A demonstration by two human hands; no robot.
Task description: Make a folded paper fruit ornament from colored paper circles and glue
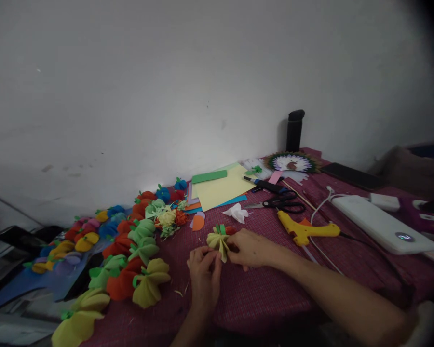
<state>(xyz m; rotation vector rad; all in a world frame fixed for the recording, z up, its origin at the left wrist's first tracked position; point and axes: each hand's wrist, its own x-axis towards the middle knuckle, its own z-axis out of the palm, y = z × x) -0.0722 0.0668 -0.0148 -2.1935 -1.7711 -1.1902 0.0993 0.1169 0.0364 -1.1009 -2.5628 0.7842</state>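
A small pale-yellow paper pumpkin with folded petals and a green strip on top is between my hands, just over the cloth. My right hand is closed on its right side, thumb and fingers pinching the paper. From the lower left, my left hand has its fingertips pinched together at the pumpkin's lower edge. Whether a smaller piece lies between those fingertips is hidden. Something small and red shows behind the pumpkin, beside my right fingers.
Finished paper pumpkins in several colours fill the left side. Curled paper shreds, coloured sheets and crumpled white tissue lie behind. To the right are scissors, a yellow glue gun with its cord, and a white power bank.
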